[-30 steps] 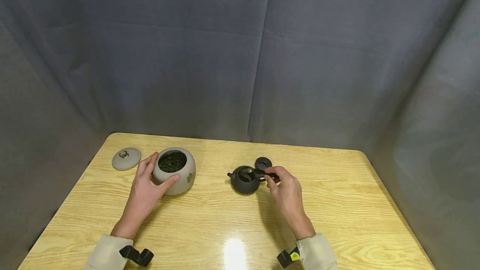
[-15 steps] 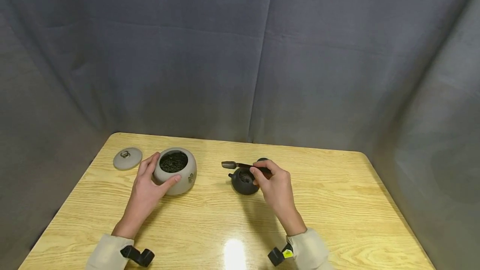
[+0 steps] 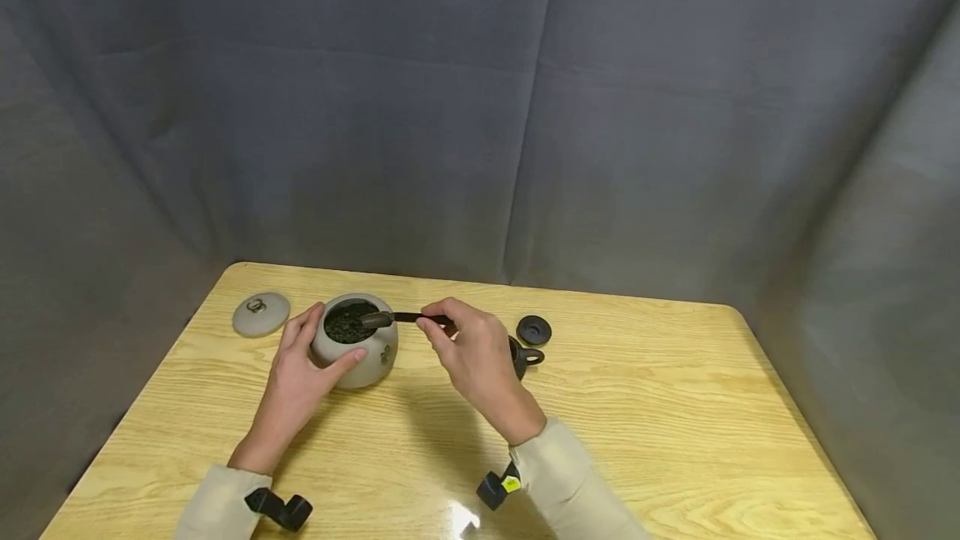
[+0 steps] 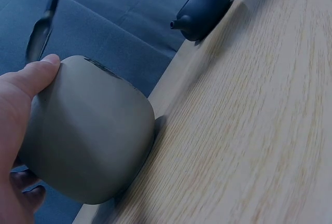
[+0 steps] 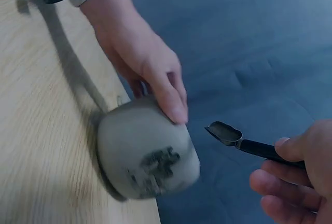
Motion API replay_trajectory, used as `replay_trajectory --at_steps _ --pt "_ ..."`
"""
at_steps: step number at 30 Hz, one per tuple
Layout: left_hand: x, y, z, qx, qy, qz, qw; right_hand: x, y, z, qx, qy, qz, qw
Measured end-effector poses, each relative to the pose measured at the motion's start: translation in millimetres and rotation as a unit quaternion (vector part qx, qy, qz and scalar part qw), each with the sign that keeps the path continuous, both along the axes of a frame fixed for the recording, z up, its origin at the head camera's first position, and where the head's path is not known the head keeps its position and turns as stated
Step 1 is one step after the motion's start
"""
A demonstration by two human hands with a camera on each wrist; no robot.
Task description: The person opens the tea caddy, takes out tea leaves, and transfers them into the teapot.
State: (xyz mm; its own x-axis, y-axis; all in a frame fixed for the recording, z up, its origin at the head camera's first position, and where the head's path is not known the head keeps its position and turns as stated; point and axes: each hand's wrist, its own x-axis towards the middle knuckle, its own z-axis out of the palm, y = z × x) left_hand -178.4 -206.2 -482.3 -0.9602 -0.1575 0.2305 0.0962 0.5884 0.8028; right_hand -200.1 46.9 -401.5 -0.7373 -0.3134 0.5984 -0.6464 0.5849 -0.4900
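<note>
A round grey tea jar (image 3: 358, 367), filled with dark tea leaves, stands at the left of the table. My left hand (image 3: 296, 373) grips its near left side, the thumb along the front near the rim. Between thumb and fingers my right hand (image 3: 480, 352) pinches the black handle of a small tea scoop (image 3: 377, 320). The scoop's bowl hangs over the jar's mouth; in the right wrist view the scoop (image 5: 226, 132) is apart from the jar and its bowl looks empty. A small black teapot (image 4: 205, 10) stands to the right, partly hidden behind my right hand in the head view.
The jar's grey lid (image 3: 261, 314) lies at the far left of the jar. Behind the teapot lies its round black lid (image 3: 534, 330). A grey curtain (image 3: 480, 148) hangs along the back and sides of the wooden table (image 3: 675, 415).
My right hand has carried the scoop left, out of the teapot and across to the jar's mouth. The left hand has kept its grip on the jar.
</note>
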Motion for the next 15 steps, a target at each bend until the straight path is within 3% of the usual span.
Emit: replay_trajectory --at_steps 3,7,15 --pt "1.2 1.0 -0.1 0.000 0.000 -0.004 1.0000 -4.0 -16.5 -1.6 0.063 0.078 0.000 0.9950" --pt "2.6 2.8 -0.7 0.001 0.001 -0.006 1.0000 -10.8 -34.2 -7.0 0.130 0.153 -0.008 0.9797" --pt "3.4 6.7 -0.1 0.000 0.002 -0.011 0.9999 -21.5 -48.4 -19.1 0.211 0.179 -0.036 0.9604"
